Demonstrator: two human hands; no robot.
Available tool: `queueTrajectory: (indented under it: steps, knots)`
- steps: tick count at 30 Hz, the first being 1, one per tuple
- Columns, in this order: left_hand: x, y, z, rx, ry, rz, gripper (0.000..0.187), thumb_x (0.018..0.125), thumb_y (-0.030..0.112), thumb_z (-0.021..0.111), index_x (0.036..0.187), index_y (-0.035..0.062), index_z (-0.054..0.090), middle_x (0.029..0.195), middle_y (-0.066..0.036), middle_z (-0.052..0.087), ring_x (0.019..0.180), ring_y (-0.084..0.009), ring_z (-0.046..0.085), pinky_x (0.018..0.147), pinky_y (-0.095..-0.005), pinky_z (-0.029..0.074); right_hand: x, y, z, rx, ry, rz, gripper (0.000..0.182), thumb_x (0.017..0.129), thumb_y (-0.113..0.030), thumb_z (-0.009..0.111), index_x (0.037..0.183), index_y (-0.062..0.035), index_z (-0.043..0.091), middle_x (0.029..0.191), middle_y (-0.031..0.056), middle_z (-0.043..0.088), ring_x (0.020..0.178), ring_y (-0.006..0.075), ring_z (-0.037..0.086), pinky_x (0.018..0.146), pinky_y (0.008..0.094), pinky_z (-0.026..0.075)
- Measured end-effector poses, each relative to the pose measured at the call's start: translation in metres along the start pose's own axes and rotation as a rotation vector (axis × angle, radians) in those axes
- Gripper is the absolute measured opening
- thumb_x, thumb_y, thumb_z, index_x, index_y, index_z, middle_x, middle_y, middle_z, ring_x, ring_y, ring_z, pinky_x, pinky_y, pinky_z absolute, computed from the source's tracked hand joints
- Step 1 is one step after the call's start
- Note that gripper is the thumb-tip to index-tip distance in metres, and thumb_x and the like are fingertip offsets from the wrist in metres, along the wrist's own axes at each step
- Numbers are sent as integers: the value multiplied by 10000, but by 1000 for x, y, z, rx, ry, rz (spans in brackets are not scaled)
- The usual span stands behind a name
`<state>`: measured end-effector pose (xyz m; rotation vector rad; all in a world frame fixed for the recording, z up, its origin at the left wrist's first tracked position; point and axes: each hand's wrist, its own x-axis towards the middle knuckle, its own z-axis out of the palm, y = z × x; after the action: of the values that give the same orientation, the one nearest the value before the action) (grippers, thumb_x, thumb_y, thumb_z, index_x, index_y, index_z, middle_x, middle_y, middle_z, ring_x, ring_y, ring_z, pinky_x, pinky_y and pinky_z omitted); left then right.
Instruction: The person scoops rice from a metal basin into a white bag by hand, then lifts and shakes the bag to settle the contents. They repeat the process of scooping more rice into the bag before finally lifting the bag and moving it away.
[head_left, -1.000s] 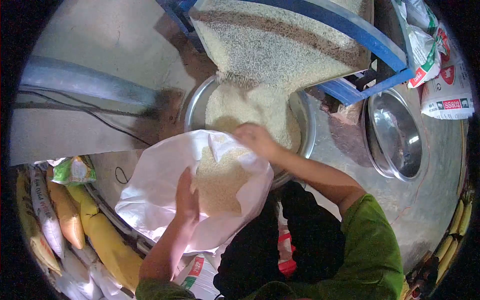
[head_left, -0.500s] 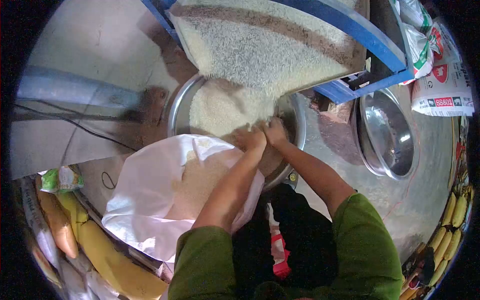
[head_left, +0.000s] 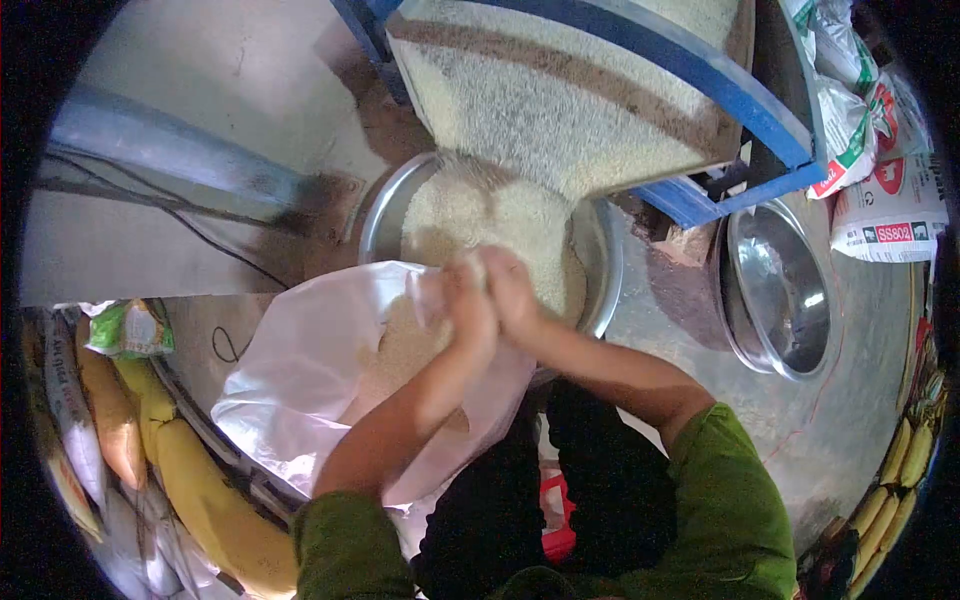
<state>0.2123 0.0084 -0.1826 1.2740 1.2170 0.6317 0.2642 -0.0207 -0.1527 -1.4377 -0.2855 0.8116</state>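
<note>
A metal basin (head_left: 612, 268) holds a heap of pale rice grains (head_left: 535, 205). More grain slides into it from the sloping chute (head_left: 570, 110) above. My left hand (head_left: 465, 298) and my right hand (head_left: 512, 290) are pressed side by side and cupped, over the near rim of the basin and the mouth of a white sack (head_left: 290, 345). Both are blurred by motion. A pale patch of rice shows between them, though its amount is hidden. Brownish grain (head_left: 395, 355) lies inside the sack, beneath my left forearm.
A blue metal frame (head_left: 795, 140) surrounds the chute. To the right, shiny empty basins (head_left: 780, 290) stand tilted on the floor, below printed sacks (head_left: 895, 210). Yellow packages (head_left: 220, 500) lie at lower left. A black cable (head_left: 215, 235) runs along the left side.
Both hands have come up out of the rice in the basin and moved left and nearer, toward the sack. The camera view has shifted slightly. Grain keeps running off the chute.
</note>
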Motion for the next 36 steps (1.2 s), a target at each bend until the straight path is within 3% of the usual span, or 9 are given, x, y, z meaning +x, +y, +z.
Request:
queueTrajectory:
  steps: [8,9,13,14,16,18,24,29,36]
  knots:
    - [-48,67,-192,343,-153,-296,323,839,270,396,976,-7,489,1008,-141,475,984,-215,418,856,-306,313,-34,7,25,-307,-731,-351,223,783,-203,486,866,-11,566,976,166,530,981,290,463,825,347,368]
    - [-55,79,-207,547,-177,-65,303,810,243,450,984,-2,493,1020,-155,473,996,-237,416,864,-319,310,-23,20,17,-211,-654,-304,231,777,-214,491,869,-17,569,981,165,527,976,299,462,825,350,368]
    - [-83,121,-228,1258,23,554,440,679,154,599,1083,54,455,1163,-158,380,1080,-329,336,910,-411,268,29,41,-15,-1324,-488,-347,431,747,-346,507,1060,-53,464,895,166,542,826,234,527,757,332,412]
    - [-87,125,-229,1254,36,548,440,679,154,599,1083,54,455,1163,-158,380,1080,-329,336,910,-411,268,33,36,-19,-1328,-498,-357,431,747,-346,507,1060,-53,464,895,166,542,826,234,527,757,332,412]
    - [-94,132,-232,1450,253,491,591,626,188,646,1146,64,393,1218,-173,304,1121,-341,283,923,-425,248,37,29,-22,-787,-802,178,507,733,-340,531,1150,-77,411,944,162,540,861,225,525,753,316,412]
    - [-92,125,-246,1508,376,393,840,578,254,687,1262,91,225,1283,-220,160,1177,-385,167,939,-470,200,35,32,-21,-770,-801,117,470,748,-322,522,1143,-88,423,934,153,550,839,222,530,741,314,415]
    - [-96,103,-278,1367,524,252,932,600,272,684,1292,97,85,1291,-245,72,1181,-420,137,915,-472,259,16,6,-11,-733,-795,-186,327,802,-335,472,976,-70,550,744,173,560,675,220,537,640,316,420]
    - [-99,80,-318,813,473,149,998,601,232,689,1280,54,-19,1210,-274,268,1084,-364,367,880,-353,342,-23,-41,19,-899,-798,-110,340,799,-343,474,761,-21,577,597,182,509,544,267,503,546,345,397]
    - [-114,35,-354,364,436,74,807,611,199,687,1218,-26,205,1093,-214,417,1004,-282,441,830,-340,368,-94,-66,66,-950,-844,-361,311,768,-310,509,675,-19,564,617,175,529,561,318,518,536,375,399]
